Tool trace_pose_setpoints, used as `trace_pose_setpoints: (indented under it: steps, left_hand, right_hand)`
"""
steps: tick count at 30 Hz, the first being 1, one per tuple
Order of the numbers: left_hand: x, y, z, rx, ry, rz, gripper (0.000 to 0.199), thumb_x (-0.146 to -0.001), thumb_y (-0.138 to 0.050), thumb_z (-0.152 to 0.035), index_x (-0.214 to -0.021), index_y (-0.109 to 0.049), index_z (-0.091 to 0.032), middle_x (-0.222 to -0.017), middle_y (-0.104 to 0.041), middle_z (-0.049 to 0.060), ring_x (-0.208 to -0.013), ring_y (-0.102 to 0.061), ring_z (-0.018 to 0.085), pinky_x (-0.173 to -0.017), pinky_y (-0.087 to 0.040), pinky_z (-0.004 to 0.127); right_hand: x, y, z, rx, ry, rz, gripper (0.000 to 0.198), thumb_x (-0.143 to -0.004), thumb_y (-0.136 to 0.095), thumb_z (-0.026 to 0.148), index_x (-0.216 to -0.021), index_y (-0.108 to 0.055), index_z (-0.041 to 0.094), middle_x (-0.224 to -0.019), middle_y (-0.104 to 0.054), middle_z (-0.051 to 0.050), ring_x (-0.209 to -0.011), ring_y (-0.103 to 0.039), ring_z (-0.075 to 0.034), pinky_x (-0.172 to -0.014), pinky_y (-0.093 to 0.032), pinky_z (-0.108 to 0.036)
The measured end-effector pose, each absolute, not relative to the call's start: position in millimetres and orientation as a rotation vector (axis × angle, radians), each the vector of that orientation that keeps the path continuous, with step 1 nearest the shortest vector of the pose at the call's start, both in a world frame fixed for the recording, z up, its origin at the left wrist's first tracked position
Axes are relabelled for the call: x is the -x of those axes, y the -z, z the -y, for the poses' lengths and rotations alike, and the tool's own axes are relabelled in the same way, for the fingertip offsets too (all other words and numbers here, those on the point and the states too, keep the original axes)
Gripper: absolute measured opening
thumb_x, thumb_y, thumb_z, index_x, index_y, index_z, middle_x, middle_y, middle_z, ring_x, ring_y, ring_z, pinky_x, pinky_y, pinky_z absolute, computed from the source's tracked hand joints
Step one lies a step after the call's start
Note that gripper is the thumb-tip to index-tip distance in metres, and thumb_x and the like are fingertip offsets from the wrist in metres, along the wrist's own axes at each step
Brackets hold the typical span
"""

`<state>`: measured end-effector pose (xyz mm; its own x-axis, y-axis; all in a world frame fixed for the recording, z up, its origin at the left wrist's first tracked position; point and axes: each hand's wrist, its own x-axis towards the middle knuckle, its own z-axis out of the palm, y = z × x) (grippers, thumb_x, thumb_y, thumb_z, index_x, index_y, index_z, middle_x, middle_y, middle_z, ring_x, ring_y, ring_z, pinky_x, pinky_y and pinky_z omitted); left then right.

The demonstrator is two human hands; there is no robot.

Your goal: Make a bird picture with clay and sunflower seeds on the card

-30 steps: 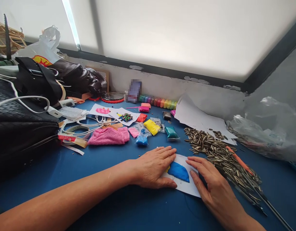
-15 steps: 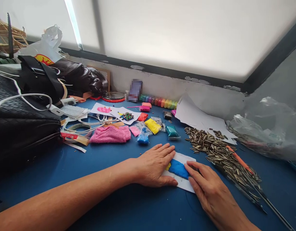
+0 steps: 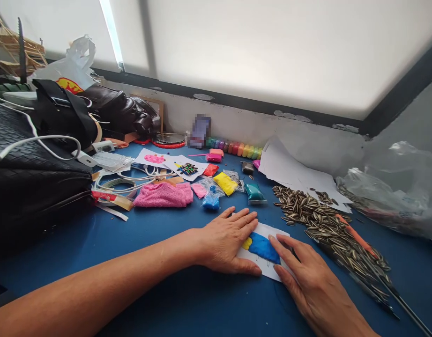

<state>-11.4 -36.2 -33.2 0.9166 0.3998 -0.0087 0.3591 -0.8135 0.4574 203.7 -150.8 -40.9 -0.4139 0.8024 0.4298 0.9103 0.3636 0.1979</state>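
A white sheet of paper [image 3: 265,228] lies on the blue table, with a drawn outline partly covered by flattened blue modelling clay [image 3: 263,247]. A small lump of yellow clay [image 3: 247,243] sits at the left end of the blue. My left hand [image 3: 232,243] rests flat over the left part of the paper, fingers stretched out. At the right edge of the blue clay is my right hand [image 3: 303,269], its fingers apart and fingertips touching the clay and paper. The right end of the paper is hidden under that hand.
Sunflower seeds [image 3: 324,220] are heaped on the right with an orange-handled tool [image 3: 356,236]. Bagged clay, yellow [image 3: 226,183], teal [image 3: 254,193] and blue [image 3: 211,200], lies beyond my hands, beside a pink cloth [image 3: 164,194]. A black bag [image 3: 33,201] stands at left.
The view has shifted slightly. My right hand's fingers have moved a little off the blue clay's right edge, so more of it shows. My left hand stays flat on the paper.
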Motion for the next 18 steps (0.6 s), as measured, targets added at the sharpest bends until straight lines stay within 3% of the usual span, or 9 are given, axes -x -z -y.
trace_pose_setpoints:
  steps: [3, 8, 18]
  left_hand:
    - [11.8, 32.2, 36.5, -2.627, -0.114, -0.571, 0.1, -0.086, -0.051, -0.07, -0.155, -0.017, -0.006, -0.161, -0.012, 0.013, -0.151, -0.004, 0.026, -0.122, 0.001, 0.045]
    - [12.1, 31.2, 36.7, -2.634, -0.08, -0.583, 0.099, -0.086, -0.052, -0.07, -0.154, -0.019, -0.006, -0.162, -0.009, 0.013, -0.151, -0.003, 0.025, -0.122, 0.001, 0.045]
    - [12.0, 32.7, 36.3, -2.651, -0.087, -0.585, 0.098, -0.087, -0.05, -0.069, -0.154, -0.019, -0.005, -0.161, -0.012, 0.014, -0.151, -0.005, 0.026, -0.122, 0.0, 0.046]
  right_hand:
    - [-200.9, 41.5, 151.1, 1.498, 0.655, 2.372, 0.043, -0.099, -0.042, 0.039, -0.132, -0.063, 0.021, -0.12, -0.069, -0.016, -0.104, -0.069, -0.025, -0.08, -0.06, -0.039]
    - [-195.5, 38.5, 150.3, 1.453, 0.725, 2.422, 0.043, -0.099, -0.04, 0.042, -0.123, -0.07, 0.024, -0.131, -0.062, -0.02, -0.111, -0.065, -0.031, -0.082, -0.059, -0.047]
    - [-190.6, 40.6, 151.6, 1.394, 0.596, 2.46, 0.038, -0.097, -0.047, 0.041, -0.125, -0.068, 0.028, -0.137, -0.058, -0.018, -0.119, -0.06, -0.032, -0.086, -0.056, -0.048]
